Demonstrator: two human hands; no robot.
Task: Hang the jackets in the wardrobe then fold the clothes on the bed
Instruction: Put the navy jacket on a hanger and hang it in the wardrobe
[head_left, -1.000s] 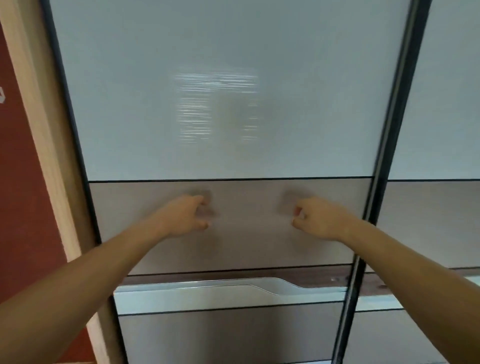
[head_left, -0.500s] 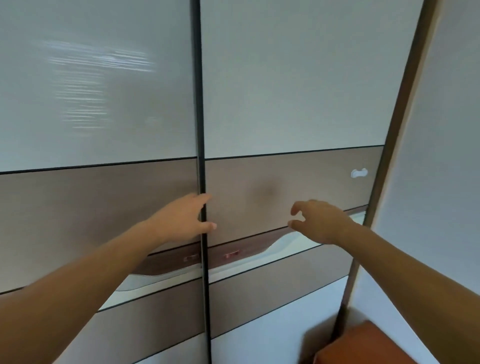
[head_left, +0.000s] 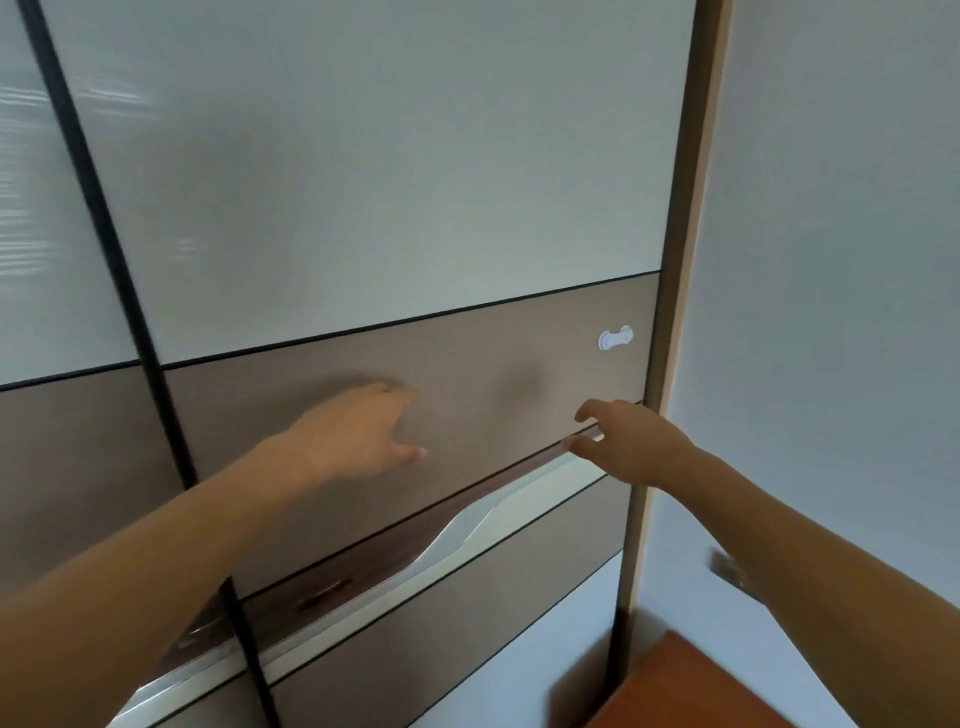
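Your left hand (head_left: 358, 436), fingers straight, on the matte taupe band (head_left: 249, 415) of the wardrobe door (head_left: 363, 182), your right hand (head_left: 631, 441) loosely spread, empty, below a rounded white clip (head_left: 615, 338).

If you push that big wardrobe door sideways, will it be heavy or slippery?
The wardrobe door looks tall and rigid, so probably heavy but not floppy. Its glossy panels reflect light, so flat palms may slip; the recessed handle likely gives a better hold. The white latch near its edge might block it.

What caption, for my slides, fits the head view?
Open left hand and right hand reach toward the closed sliding wardrobe door.
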